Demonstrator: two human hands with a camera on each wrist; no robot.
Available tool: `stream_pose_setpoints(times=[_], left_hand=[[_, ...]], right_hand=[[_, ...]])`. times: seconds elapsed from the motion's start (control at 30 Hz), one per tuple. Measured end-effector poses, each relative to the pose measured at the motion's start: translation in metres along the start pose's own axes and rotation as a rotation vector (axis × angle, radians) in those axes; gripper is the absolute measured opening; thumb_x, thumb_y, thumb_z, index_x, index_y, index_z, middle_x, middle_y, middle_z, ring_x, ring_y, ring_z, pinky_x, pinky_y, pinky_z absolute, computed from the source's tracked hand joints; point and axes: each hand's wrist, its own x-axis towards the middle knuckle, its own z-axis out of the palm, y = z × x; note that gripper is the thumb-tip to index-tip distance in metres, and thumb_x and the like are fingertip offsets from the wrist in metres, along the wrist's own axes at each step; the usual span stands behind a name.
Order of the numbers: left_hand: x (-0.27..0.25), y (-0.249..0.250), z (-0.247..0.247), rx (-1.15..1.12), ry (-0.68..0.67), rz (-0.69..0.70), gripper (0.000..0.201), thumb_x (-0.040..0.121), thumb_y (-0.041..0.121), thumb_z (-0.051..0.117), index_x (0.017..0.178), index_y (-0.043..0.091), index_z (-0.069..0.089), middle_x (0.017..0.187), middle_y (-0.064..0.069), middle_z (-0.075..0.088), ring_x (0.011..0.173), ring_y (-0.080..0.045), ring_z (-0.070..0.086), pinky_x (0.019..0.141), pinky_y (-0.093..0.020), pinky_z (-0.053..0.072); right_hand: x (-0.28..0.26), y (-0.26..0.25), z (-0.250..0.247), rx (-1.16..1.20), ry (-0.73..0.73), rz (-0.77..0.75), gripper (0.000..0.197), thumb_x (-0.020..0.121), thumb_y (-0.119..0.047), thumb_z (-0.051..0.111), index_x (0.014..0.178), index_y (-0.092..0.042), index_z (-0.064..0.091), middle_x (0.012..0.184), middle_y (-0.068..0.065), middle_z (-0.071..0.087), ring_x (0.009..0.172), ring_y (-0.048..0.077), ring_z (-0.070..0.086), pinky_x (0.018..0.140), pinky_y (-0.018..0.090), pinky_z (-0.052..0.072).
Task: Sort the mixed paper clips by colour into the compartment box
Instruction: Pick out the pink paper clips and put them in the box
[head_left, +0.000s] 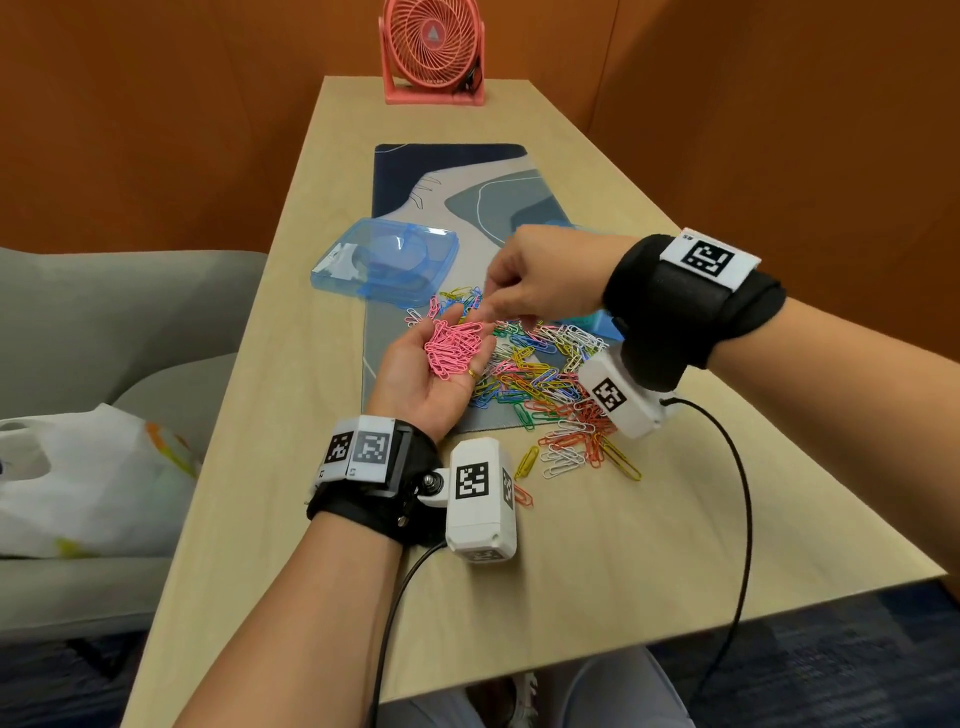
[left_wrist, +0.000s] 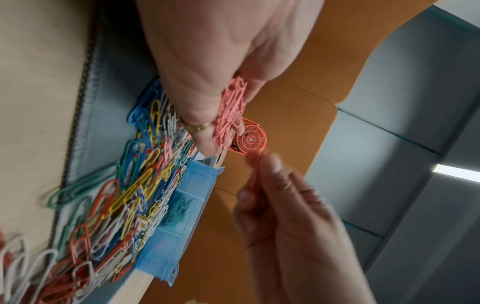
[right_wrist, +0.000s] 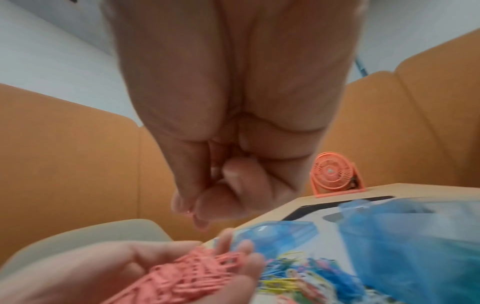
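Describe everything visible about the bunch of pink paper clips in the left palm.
The pink paper clips are a loose tangled bunch of thin coated wire loops, all one colour. They lie in the upturned, cupped left hand, held above the mat's near left part beside the mixed pile. The right hand hovers at the bunch's far end, fingertips pinched; a pinched clip shows only as a blur.
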Motion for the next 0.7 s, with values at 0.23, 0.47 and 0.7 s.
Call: stream_pose_setpoints(times=[0.23, 0.47, 0.7], left_hand=[[0.0, 0.001, -0.002, -0.055, -0.039, -0.02, 0.028, 0.1, 0.014, 0.033, 0.096, -0.002, 0.056, 0.101, -0.024, 0.058, 0.097, -0.034, 0.055, 0.101, -0.043, 0.038], [0.002, 0.005, -0.004, -0.019, -0.001, 0.002, 0.032, 0.101, 0.017, 0.033, 0.091, 0.001, 0.059, 0.098, -0.02, 0.059, 0.098, -0.033, 0.056, 0.092, -0.041, 0.043], [0.002, 0.005, -0.003, -0.035, 0.001, 0.01, 0.032, 0.101, 0.018, 0.033, 0.091, 0.0, 0.059, 0.099, -0.02, 0.058, 0.104, -0.033, 0.054, 0.094, -0.041, 0.043]], right_hand=[[0.007, -0.01, 0.003, 0.079, 0.024, -0.024, 0.008, 0.087, -0.015, 0.064, 0.091, -0.014, 0.072, 0.063, -0.003, 0.066, 0.04, -0.004, 0.053, 0.048, 0.007, 0.044], [0.006, 0.016, 0.022, -0.127, -0.058, 0.105, 0.006, 0.083, -0.011, 0.067, 0.083, -0.012, 0.073, 0.074, 0.003, 0.07, 0.064, 0.01, 0.059, 0.062, 0.021, 0.046], [0.007, 0.029, 0.034, -0.214, -0.115, 0.155, 0.016, 0.082, -0.007, 0.062, 0.069, -0.017, 0.063, 0.067, -0.003, 0.06, 0.068, 0.014, 0.054, 0.055, 0.019, 0.04]])
